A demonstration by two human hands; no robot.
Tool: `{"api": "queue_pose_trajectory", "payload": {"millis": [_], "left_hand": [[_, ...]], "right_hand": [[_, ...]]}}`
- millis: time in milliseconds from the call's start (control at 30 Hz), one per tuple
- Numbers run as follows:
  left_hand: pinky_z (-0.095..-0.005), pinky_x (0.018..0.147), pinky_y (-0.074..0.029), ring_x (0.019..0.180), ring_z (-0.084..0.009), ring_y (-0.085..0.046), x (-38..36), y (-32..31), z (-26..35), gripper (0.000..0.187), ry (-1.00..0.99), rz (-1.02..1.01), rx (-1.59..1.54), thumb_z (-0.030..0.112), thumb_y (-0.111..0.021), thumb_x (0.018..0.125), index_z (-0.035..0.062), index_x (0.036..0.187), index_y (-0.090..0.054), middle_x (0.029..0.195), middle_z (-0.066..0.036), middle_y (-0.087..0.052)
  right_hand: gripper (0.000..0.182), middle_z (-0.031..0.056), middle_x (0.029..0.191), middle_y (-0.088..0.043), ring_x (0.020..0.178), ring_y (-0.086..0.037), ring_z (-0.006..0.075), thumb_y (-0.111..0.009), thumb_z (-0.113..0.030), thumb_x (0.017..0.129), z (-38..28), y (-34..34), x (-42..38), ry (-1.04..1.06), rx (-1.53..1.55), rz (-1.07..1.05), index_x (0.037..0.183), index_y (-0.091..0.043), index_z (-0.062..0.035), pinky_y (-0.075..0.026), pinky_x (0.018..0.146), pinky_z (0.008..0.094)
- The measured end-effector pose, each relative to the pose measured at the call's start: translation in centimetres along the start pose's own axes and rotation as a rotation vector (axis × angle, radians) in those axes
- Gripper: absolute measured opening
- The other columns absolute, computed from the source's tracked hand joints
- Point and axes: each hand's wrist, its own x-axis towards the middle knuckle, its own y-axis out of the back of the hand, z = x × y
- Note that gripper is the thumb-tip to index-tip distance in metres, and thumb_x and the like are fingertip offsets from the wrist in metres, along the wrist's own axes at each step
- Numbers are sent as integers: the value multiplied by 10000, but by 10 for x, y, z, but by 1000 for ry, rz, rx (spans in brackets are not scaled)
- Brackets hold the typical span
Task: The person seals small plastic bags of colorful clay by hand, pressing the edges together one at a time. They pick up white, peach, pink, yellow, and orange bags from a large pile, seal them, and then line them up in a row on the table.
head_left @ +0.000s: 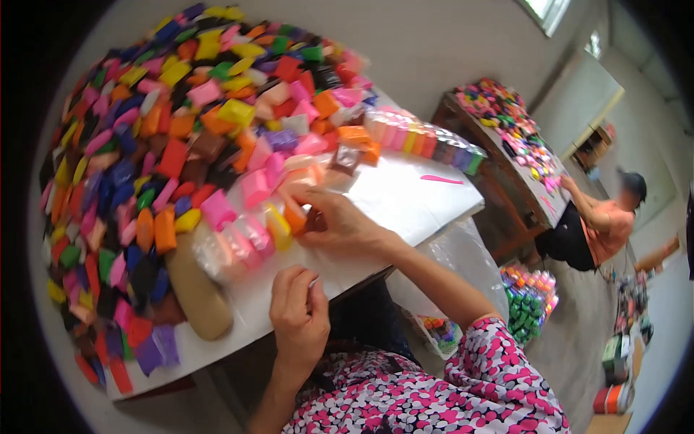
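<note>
My right hand reaches over the white table, its fingers and thumb closed around an orange packet. A dark brown piece shows partly under those fingers. Beside the orange one, a yellow packet and several pink ones stand in a row, with clear plastic at the row's left end. My left hand is curled near the table's front edge, just below the row; a small pale bit shows at its fingertips, too small to name. A tan rounded block lies left of the row.
A large heap of coloured packets covers the table's left and back. A wrapped multicoloured row and a pink strip lie right. Beyond are a plastic-lined bin, bagged packets, and a person at another table.
</note>
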Motion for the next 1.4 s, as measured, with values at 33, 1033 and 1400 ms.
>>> {"api": "queue_pose_trajectory", "payload": {"millis": [33,1033,1400], "left_hand": [[-285,576,-498,768,-217,-599,0,1,-3,93,-33,14,33,-48,-590,869,-23,956,-611,984,-127,-587],[-409,773,-514,869,-355,-608,3,4,1,165,11,-34,-42,-35,-657,778,-44,940,-625,947,-175,-611],[-411,766,-510,857,-363,-598,1,3,-1,177,-14,-29,-52,-48,-651,773,-54,942,-600,944,-180,-598]], "right_hand": [[568,83,1151,-573,878,-587,136,-696,-40,751,5,-3,2,36,-17,9,1294,-534,-26,-498,739,272],[263,127,959,-676,820,-648,338,-628,-122,751,-33,-31,186,642,-526,35,998,-660,-36,-502,706,437],[570,117,1026,-589,816,-644,318,-719,-145,735,-28,-67,245,850,-1075,138,1266,-518,-100,-524,682,407]]}}
